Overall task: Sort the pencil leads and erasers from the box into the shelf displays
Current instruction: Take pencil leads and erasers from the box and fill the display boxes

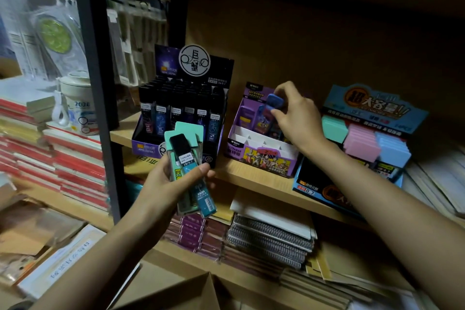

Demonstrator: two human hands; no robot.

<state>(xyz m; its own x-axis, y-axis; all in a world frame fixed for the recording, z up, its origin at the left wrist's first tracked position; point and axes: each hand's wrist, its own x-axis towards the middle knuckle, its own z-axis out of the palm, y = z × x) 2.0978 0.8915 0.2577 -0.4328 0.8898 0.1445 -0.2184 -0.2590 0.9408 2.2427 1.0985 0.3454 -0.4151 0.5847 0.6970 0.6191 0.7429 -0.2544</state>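
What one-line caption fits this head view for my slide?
Right hand holds a blue eraser over the purple display while left hand grips teal lead packs.

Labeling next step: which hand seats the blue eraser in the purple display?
Right hand: its fingers pinch the blue eraser over the purple display; left hand grips lead packs.
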